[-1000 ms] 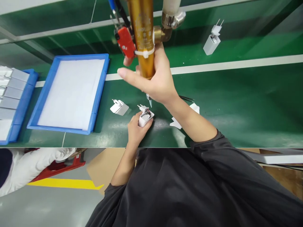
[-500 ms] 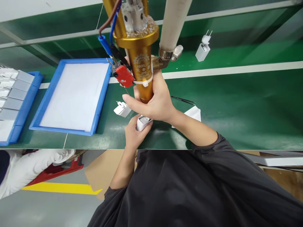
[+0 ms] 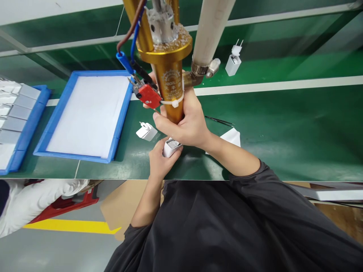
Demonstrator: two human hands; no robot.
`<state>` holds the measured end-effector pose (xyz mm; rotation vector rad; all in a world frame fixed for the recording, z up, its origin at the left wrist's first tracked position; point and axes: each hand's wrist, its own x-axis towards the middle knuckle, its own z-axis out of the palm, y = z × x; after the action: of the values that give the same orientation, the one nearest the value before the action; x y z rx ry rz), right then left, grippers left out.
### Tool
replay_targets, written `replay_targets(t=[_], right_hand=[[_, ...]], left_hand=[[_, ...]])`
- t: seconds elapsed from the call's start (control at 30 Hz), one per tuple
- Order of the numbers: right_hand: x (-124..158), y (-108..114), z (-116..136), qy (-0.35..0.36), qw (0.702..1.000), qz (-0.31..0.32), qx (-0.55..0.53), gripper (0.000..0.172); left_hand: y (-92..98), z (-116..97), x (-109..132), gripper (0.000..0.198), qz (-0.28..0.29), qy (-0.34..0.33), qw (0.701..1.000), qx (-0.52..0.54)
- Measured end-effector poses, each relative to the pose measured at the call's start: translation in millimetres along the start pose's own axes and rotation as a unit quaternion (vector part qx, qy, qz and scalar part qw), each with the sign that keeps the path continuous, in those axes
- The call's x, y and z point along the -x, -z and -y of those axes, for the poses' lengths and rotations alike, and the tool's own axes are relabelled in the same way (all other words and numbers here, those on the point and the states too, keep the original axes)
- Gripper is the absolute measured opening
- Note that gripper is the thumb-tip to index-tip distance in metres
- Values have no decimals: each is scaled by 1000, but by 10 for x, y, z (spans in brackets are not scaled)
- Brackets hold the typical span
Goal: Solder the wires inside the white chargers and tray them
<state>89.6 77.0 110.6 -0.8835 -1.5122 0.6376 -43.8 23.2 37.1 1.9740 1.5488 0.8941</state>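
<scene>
My right hand (image 3: pixel 188 121) is wrapped round a gold hanging tool (image 3: pixel 170 87) with a red switch (image 3: pixel 149 94) and a white hose (image 3: pixel 211 30). The tool's tip points down into a white charger shell (image 3: pixel 171 147), and my hand hides the tip. My left hand (image 3: pixel 160 160) grips that shell on the green belt (image 3: pixel 283 124). A second white charger (image 3: pixel 146 131) lies just to the left. A third charger (image 3: pixel 233 62) with its prongs up stands further back on the belt.
A blue tray (image 3: pixel 119 117) lined with white sheet lies to the left, beside another blue tray (image 3: pixel 27 126) of grey-white parts. Tweezers (image 3: pixel 219 121) and white paper (image 3: pixel 232 136) lie right of my hands. Another person's white sleeve (image 3: pixel 36 204) shows at lower left.
The gold tool has come down with my right hand until its tip sits at the shell in my left hand. The far charger has drifted left along the belt.
</scene>
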Motion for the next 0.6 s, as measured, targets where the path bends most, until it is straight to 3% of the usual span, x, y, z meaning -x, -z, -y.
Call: replay_targets(t=[0.17,0.47,0.6], right_hand=[[17,8,10,-10,1000,7,5,28],[26,1,29,0,999,2,-34,50],[73,-30,21,3,999,-4,-41,46]], left_hand=[[-12,7,3,38,5,7,1000,4],[-100,98,22,33,14,33,998,59],[-227,69,30,33,27,52,994,96]])
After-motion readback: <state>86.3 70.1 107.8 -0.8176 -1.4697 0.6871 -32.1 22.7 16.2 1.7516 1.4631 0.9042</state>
